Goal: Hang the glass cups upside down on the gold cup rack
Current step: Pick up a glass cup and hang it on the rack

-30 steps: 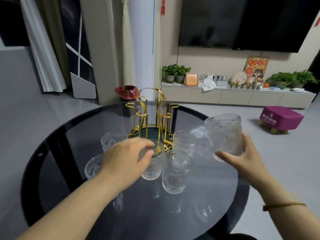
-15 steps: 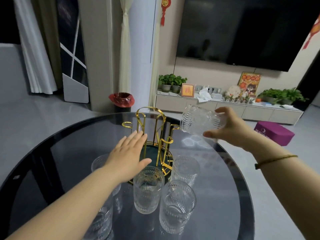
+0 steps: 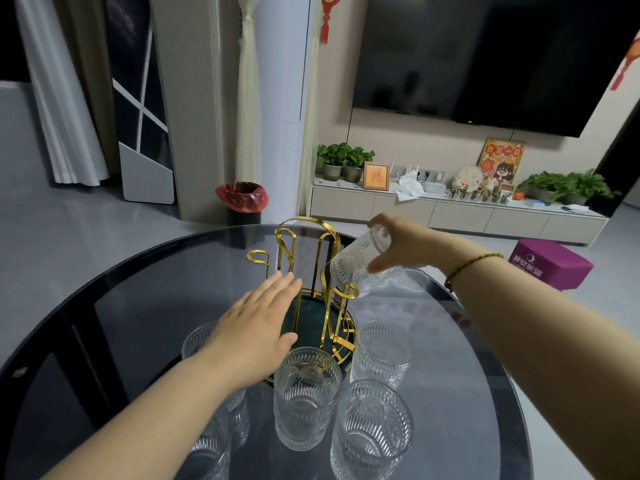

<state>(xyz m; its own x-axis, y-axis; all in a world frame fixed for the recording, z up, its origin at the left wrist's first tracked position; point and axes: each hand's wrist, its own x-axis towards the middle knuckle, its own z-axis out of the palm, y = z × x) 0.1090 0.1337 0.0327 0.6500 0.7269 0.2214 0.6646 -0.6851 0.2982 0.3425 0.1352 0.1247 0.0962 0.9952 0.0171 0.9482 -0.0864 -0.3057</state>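
Cup in my right hand (image 3: 398, 244): clear glass cup (image 3: 360, 268), ribbed and embossed, rough-looking texture. Cups on the table (image 3: 306, 396) same pressed glass, glossy. Cup rack (image 3: 311, 271): polished gold metal strip, shiny; its base (image 3: 311, 313) looks dark green and matt. Table top (image 3: 156, 306): smoked dark glass, smooth, highly reflective. Bracelet (image 3: 471, 263) on my right wrist looks like thin gold-toned cord or metal, can't tell which.

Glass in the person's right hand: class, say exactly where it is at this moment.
In the head view the glass sits right of centre, tilted mouth-down in the right hand, just above a right-side hook of the gold rack.
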